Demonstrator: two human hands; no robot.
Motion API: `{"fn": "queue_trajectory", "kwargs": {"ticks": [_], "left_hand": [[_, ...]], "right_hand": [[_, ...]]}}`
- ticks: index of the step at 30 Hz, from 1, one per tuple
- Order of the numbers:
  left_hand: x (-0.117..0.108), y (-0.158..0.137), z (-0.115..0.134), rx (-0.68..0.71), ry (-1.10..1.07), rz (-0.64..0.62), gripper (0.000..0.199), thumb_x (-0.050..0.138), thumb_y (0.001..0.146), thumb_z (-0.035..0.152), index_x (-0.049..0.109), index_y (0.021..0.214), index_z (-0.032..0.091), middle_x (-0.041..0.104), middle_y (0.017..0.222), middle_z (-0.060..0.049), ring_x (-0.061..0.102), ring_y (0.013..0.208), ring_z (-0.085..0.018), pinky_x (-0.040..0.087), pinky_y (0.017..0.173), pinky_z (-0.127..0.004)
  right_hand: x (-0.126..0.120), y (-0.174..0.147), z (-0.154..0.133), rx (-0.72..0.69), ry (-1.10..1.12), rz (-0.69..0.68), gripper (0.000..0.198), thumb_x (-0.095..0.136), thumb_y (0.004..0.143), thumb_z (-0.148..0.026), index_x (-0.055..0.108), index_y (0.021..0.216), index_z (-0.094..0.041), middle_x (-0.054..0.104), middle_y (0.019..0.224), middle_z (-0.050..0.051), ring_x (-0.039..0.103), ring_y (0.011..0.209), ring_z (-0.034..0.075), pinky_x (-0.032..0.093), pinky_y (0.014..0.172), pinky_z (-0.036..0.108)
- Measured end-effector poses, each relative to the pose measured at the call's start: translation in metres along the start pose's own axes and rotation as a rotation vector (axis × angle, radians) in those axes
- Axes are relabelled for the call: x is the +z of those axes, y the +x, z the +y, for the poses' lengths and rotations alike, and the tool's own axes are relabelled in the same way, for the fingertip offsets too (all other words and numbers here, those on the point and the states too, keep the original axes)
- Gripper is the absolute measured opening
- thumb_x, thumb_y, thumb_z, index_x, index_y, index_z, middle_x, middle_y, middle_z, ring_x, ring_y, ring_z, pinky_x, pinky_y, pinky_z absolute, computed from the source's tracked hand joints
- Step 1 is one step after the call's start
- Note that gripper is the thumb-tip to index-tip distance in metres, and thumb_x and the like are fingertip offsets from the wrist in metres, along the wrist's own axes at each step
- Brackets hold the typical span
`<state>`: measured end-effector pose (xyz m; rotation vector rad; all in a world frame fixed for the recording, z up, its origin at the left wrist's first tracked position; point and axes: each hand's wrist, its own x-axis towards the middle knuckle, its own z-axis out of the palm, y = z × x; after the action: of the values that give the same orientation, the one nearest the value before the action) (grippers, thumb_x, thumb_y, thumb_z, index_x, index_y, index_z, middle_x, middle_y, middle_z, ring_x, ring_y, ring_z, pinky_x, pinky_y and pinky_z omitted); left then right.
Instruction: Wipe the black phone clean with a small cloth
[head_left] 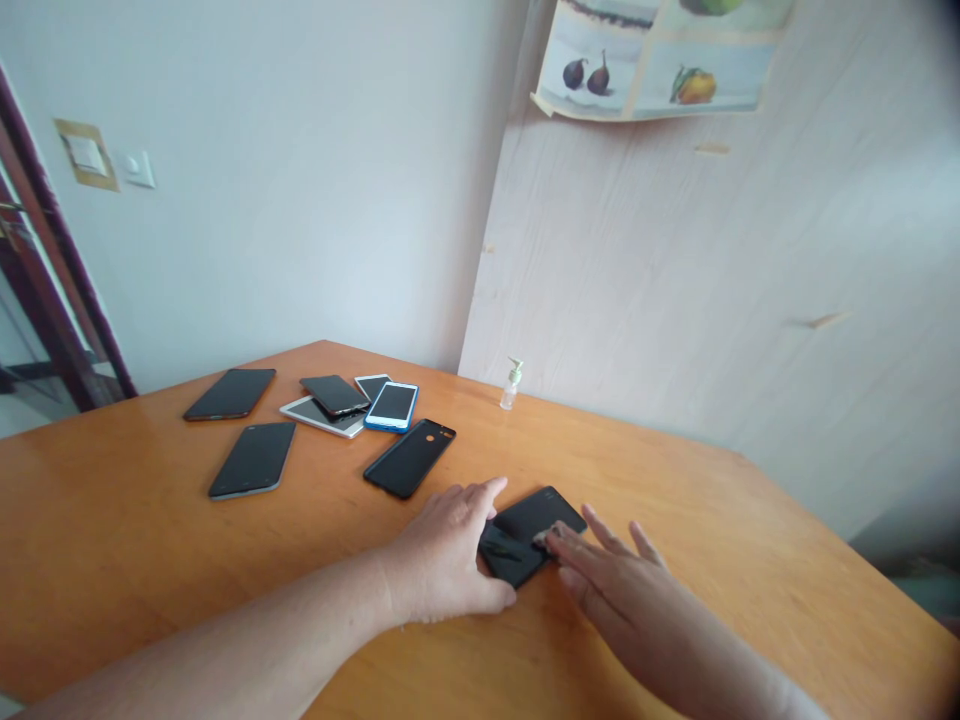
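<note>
A black smartphone [531,522] lies on the wooden table in front of me, glossy face up. My left hand [454,550] grips its left end, thumb at the near corner and fingers at the far edge. From the right, my right hand [619,580] presses a small crumpled greyish-white wad [551,532], maybe tissue or cloth, onto the phone's surface. The wad sits under its fingertips, with the other fingers stretched out. Just beyond my left hand rests an empty black phone case [410,458].
Further left, a blue-edged phone [392,406] and several others lie clustered. A black tablet [231,393] and a dark phone with a grey edge [253,459] lie apart from them. At the back stands a small clear pump bottle [511,385] on the wooden table [675,520].
</note>
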<state>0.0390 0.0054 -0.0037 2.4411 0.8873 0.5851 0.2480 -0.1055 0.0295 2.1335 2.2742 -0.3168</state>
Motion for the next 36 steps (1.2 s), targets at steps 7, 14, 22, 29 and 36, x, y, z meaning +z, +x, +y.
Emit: {"fn": "queue_trajectory", "kwargs": {"ticks": [7,14,22,29,36], "left_hand": [[-0.001,0.000,0.001,-0.021,-0.002,-0.013,0.102,0.080,0.056,0.036,0.032,0.145,0.018,0.058,0.127,-0.011,0.052,0.120,-0.032,0.039,0.105,-0.044],[-0.002,0.000,0.001,-0.021,-0.012,-0.026,0.102,0.081,0.057,0.037,0.033,0.145,0.019,0.058,0.127,-0.011,0.052,0.119,-0.032,0.039,0.105,-0.045],[-0.001,0.000,-0.002,0.031,-0.023,-0.023,0.099,0.077,0.058,0.033,0.032,0.145,0.020,0.057,0.128,-0.012,0.052,0.120,-0.033,0.040,0.104,-0.046],[-0.003,-0.001,0.000,0.016,-0.024,-0.034,0.098,0.077,0.058,0.034,0.034,0.145,0.019,0.057,0.127,-0.011,0.052,0.119,-0.032,0.040,0.104,-0.044],[-0.003,0.001,0.000,0.010,-0.020,-0.032,0.099,0.077,0.056,0.035,0.034,0.144,0.019,0.059,0.125,-0.011,0.054,0.117,-0.033,0.042,0.102,-0.045]], "right_hand": [[0.002,0.002,0.002,0.045,-0.058,0.036,0.050,0.028,0.100,-0.035,0.041,0.147,-0.028,0.040,0.152,-0.001,0.016,0.147,0.031,0.009,0.114,0.070],[-0.001,0.001,-0.004,-0.018,0.013,0.042,0.047,0.029,0.101,-0.038,0.044,0.145,-0.034,0.042,0.151,-0.002,0.018,0.147,0.031,0.009,0.113,0.071],[0.003,0.003,-0.020,-0.107,0.060,0.036,0.046,0.035,0.099,-0.037,0.046,0.144,-0.033,0.042,0.151,-0.001,0.018,0.146,0.033,0.007,0.114,0.070],[0.005,0.002,-0.009,-0.054,0.025,0.103,0.045,0.031,0.101,-0.039,0.049,0.142,-0.033,0.045,0.149,0.000,0.019,0.146,0.034,0.006,0.112,0.073],[0.009,0.005,-0.019,-0.144,0.051,0.008,0.048,0.027,0.101,-0.045,0.040,0.147,-0.036,0.036,0.154,-0.004,0.017,0.147,0.031,0.010,0.114,0.070]]}}
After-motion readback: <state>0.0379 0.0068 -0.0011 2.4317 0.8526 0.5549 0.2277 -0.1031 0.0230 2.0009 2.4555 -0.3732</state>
